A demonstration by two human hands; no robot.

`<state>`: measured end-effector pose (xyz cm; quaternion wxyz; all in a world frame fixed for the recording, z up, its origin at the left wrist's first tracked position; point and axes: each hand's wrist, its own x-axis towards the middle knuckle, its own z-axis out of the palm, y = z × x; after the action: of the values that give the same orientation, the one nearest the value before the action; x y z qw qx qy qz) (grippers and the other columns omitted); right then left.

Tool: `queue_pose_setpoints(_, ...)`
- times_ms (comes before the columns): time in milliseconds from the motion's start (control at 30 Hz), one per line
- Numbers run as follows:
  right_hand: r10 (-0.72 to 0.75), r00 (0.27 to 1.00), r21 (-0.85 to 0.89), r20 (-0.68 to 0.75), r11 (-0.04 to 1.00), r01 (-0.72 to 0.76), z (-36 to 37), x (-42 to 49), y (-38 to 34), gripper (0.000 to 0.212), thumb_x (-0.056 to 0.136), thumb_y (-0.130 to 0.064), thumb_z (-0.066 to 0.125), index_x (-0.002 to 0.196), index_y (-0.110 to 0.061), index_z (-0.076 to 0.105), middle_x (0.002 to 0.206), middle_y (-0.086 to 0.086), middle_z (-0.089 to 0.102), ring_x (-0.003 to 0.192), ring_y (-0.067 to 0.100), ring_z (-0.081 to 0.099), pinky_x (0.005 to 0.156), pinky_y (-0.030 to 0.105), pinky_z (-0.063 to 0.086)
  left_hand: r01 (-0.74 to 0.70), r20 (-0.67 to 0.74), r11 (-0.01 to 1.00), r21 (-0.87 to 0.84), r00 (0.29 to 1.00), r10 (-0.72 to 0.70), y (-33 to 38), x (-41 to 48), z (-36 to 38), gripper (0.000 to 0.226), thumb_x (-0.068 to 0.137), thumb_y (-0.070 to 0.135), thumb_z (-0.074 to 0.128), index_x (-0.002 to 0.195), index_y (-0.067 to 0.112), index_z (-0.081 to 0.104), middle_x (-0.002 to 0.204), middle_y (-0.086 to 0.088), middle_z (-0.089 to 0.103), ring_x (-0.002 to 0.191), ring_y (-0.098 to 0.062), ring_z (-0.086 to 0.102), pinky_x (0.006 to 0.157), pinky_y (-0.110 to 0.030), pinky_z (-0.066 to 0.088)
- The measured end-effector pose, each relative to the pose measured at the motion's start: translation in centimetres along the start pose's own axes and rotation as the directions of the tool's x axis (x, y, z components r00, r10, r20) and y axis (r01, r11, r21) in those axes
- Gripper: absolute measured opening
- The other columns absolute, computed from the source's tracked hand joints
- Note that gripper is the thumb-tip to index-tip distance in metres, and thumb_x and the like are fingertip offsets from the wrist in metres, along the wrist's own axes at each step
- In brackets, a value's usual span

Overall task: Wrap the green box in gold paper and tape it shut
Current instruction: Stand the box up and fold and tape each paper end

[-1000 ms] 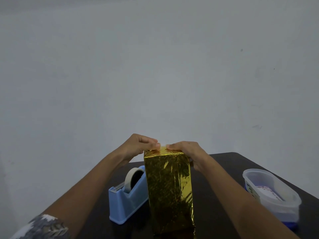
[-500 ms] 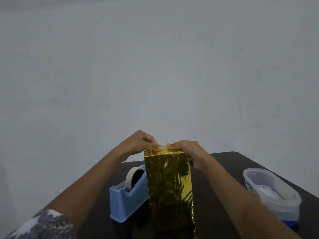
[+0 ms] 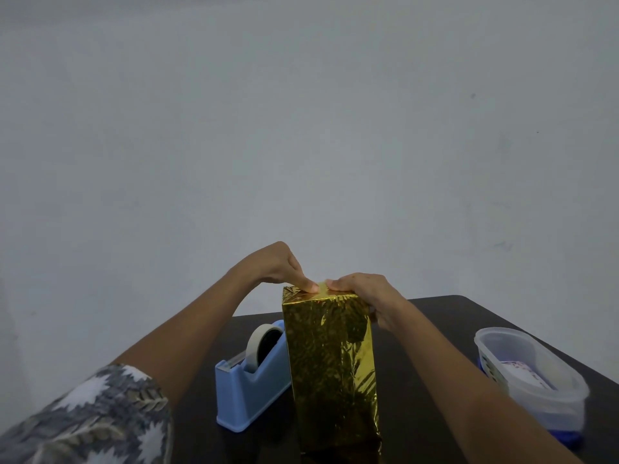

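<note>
The box (image 3: 330, 363), fully covered in shiny gold paper, stands upright on end in the middle of the dark table (image 3: 435, 313). None of its green shows. My left hand (image 3: 274, 264) arches over the top left of the box, thumb tip pressing down on the folded top, fingers curled behind it. My right hand (image 3: 365, 293) grips the top right corner, thumb on the top face and fingers wrapped down the right side. The two thumbs almost meet at the top's middle. I cannot make out any tape under them.
A blue tape dispenser (image 3: 248, 393) with a roll of pale tape stands just left of the box, touching or nearly touching it. A clear plastic tub (image 3: 536, 373) with something inside sits at the table's right edge. A plain grey wall rises behind the table.
My left hand has lifted at the knuckles and its thumb has slid slightly right along the top. The right hand and the box have stayed put.
</note>
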<state>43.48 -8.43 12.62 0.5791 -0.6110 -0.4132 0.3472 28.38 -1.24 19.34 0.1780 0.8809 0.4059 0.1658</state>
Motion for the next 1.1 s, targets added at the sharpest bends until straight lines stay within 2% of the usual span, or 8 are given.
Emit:
queue_pose_setpoints(100,0.002,1.000,0.008,0.004,1.000,-0.002,0.0,0.0,0.0,0.046,0.079,-0.030,0.074,0.115,-0.006,0.060,0.093,0.005,0.063,0.081,0.016,0.060,0.066,0.026,0.050,-0.005,-0.014,1.000,0.011,1.000,0.005,-0.1,0.1,0.1,0.037,0.075,0.036,0.076,0.090,0.002,0.075,0.089,-0.010,0.068,0.082,-0.014,0.054,0.073,-0.025,0.040)
queue_pose_setpoints(233,-0.012,1.000,0.007,-0.002,1.000,0.012,0.0,0.2,0.2,0.047,0.078,-0.031,0.074,0.115,-0.006,0.061,0.102,0.008,0.065,0.090,0.020,0.062,0.077,0.031,0.052,-0.003,-0.038,1.000,-0.005,0.999,0.003,-0.3,0.0,0.2,0.040,0.075,0.037,0.076,0.091,0.000,0.075,0.087,-0.010,0.067,0.084,-0.014,0.054,0.073,-0.027,0.039)
queue_pose_setpoints(400,-0.014,1.000,0.022,0.006,1.000,0.014,-0.1,0.2,0.4,0.044,0.077,-0.031,0.075,0.112,-0.007,0.062,0.093,0.005,0.065,0.081,0.016,0.061,0.063,0.026,0.049,0.037,-0.042,0.998,-0.054,0.998,-0.039,-0.5,-0.1,0.6,0.045,0.074,0.039,0.077,0.080,-0.005,0.071,0.071,-0.009,0.054,0.075,-0.015,0.046,0.067,-0.027,0.033)
queue_pose_setpoints(600,-0.034,0.999,0.034,0.022,0.999,0.033,-0.2,0.3,0.6,0.036,0.078,-0.034,0.073,0.103,-0.011,0.063,0.092,0.005,0.066,0.083,0.017,0.061,0.062,0.026,0.047,0.155,-0.016,0.969,-0.195,0.987,-0.161,-1.9,-0.2,1.3,0.057,0.073,0.049,0.072,0.052,0.015,0.031,0.054,0.002,0.023,0.053,-0.010,0.022,0.052,-0.024,0.018)
queue_pose_setpoints(733,-0.018,1.000,0.060,0.007,0.998,0.018,-0.1,0.4,0.7,0.034,0.082,-0.036,0.070,0.104,-0.010,0.062,0.096,0.008,0.067,0.085,0.019,0.063,0.062,0.027,0.048,0.215,0.026,0.931,-0.294,0.976,-0.217,-2.0,-0.6,1.9,0.043,0.074,0.045,0.073,0.081,0.008,0.053,0.080,-0.001,0.045,0.076,-0.011,0.049,0.069,-0.032,0.042)
queue_pose_setpoints(833,0.021,0.999,0.071,-0.043,0.997,-0.018,0.0,0.9,0.8,0.044,0.083,-0.042,0.067,0.109,-0.007,0.060,0.105,0.013,0.065,0.095,0.026,0.063,0.062,0.028,0.047,0.286,0.075,0.877,-0.386,0.957,-0.280,-1.8,-0.8,1.9,0.077,0.065,0.044,0.081,0.124,0.003,0.053,0.127,-0.010,0.051,0.111,-0.023,0.048,0.093,-0.062,0.036)
queue_pose_setpoints(1000,0.044,0.997,0.094,-0.057,0.995,-0.039,0.1,1.3,0.9,0.053,0.084,-0.046,0.063,0.117,-0.005,0.057,0.109,0.014,0.064,0.097,0.027,0.063,0.062,0.029,0.047,0.431,0.233,0.760,-0.487,0.902,-0.363,-1.8,-0.6,2.8,0.042,0.078,0.033,0.073,0.108,0.008,0.057,0.108,-0.007,0.054,0.111,-0.027,0.044,0.097,-0.062,0.037)
queue_pose_setpoints(1100,0.035,0.998,0.082,-0.054,0.996,-0.030,0.1,1.2,0.9,0.051,0.085,-0.045,0.063,0.116,-0.005,0.058,0.109,0.013,0.065,0.096,0.027,0.063,0.062,0.029,0.047,0.466,0.280,0.752,-0.466,0.884,-0.374,-1.1,-0.5,3.3,0.061,0.073,0.046,0.073,0.119,0.010,0.054,0.124,-0.014,0.053,0.118,-0.035,0.047,0.091,-0.062,0.045)
